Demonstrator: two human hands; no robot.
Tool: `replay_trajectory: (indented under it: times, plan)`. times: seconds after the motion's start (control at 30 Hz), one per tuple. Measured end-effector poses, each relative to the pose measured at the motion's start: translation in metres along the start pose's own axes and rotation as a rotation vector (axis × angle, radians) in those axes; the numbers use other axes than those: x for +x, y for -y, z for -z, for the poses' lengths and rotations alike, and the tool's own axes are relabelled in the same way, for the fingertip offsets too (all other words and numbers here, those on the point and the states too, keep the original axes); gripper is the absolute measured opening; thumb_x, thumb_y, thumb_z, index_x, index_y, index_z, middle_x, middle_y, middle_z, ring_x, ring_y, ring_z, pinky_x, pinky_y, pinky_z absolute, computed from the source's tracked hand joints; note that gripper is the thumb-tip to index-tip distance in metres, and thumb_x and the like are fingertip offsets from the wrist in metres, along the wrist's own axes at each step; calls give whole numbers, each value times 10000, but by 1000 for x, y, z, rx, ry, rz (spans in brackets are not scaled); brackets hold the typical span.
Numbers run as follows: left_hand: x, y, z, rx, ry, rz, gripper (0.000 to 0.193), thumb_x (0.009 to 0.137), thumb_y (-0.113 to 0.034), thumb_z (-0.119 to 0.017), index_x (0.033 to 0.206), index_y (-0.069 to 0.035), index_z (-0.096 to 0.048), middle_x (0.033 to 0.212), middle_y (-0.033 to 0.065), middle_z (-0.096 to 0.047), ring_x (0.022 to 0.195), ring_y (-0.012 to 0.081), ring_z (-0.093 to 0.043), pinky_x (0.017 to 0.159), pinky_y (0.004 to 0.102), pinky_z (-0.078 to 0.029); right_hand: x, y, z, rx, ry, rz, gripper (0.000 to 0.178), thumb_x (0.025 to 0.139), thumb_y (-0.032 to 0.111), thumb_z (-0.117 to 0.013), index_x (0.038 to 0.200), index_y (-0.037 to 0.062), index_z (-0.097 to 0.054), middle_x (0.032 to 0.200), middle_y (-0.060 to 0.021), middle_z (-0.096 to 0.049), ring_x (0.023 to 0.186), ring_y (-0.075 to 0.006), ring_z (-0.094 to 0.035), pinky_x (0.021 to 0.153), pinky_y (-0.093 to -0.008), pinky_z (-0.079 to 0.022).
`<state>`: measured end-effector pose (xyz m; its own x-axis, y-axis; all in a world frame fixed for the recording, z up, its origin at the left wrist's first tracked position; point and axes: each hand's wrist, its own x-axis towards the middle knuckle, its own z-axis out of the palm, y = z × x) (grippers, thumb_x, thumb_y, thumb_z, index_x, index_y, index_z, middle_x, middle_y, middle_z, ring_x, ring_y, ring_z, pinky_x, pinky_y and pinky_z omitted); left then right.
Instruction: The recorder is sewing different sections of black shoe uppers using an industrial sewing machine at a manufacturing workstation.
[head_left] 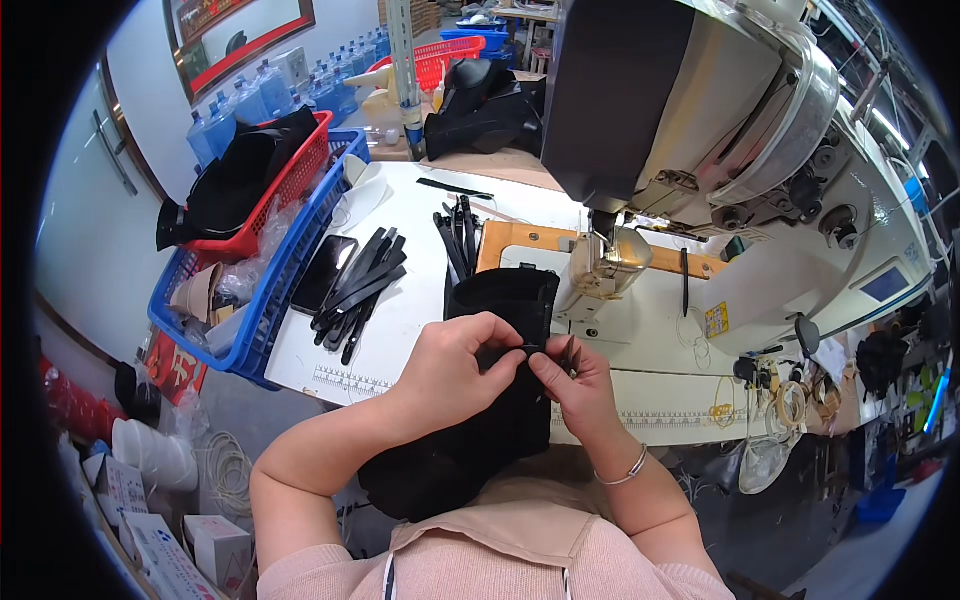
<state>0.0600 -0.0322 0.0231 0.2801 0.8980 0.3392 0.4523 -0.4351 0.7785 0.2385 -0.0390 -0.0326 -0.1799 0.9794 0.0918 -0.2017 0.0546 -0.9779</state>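
Black fabric piece (480,400) sits centre frame, draped from the white bench (400,210) edge down toward the person's lap at lower centre. Upper end lies flat on the bench just left of the sewing machine's needle area.

Left hand (455,370) rests on top of the fabric, centre frame, fingers curled and pinching the fabric edge. Right hand (575,380) is just right of it, fingers (545,362) pressed together on the same edge, gripping a thin dark strip or seam; exact item is too small to tell. Fingertips of both hands nearly touch. Silver bracelet (622,472) on the right wrist.

Sewing machine (720,130) fills the upper right, head hanging over the bench, presser foot zone just above and right of the fabric.

Bundle of black straps (358,285) lies on the bench left of centre, next to a dark phone (322,272). Second bunch of straps (458,240) is at upper centre, near the machine base.

Blue basket (262,320) sits at the left bench edge, holding a red basket (290,185) stuffed with black material. Water bottles (255,100) are stacked at upper left. White boxes (170,540) are on the floor, lower left.
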Motion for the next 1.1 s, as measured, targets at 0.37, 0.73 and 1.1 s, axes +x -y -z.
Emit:
replay_trajectory:
  times: [0.37,0.73,1.1]
  plan:
    - [54,-2,33,286,451,-3,474,662,-373,-793,987,-53,-662,973,98,-629,997,255,-553,1011,434,-247,-3,-7,0,197,-100,30,71,893,114,-635,934,56,-630,704,86,-548,585,3,-421,518,-172,-320]
    - [69,15,27,252,639,-104,396,744,-404,-732,960,-75,-695,1014,84,-642,1031,242,-562,1042,452,-232,3,-7,-1,214,-144,21,77,891,116,-637,945,62,-629,718,89,-553,595,3,-432,529,-170,-336]
    - [80,31,1,-103,457,-99,269,766,-201,-713,859,44,-651,854,104,-639,769,209,-607,702,303,-484,16,-1,0,257,-291,-10,58,880,126,-650,904,74,-639,712,87,-554,567,7,-411,497,-167,-307]
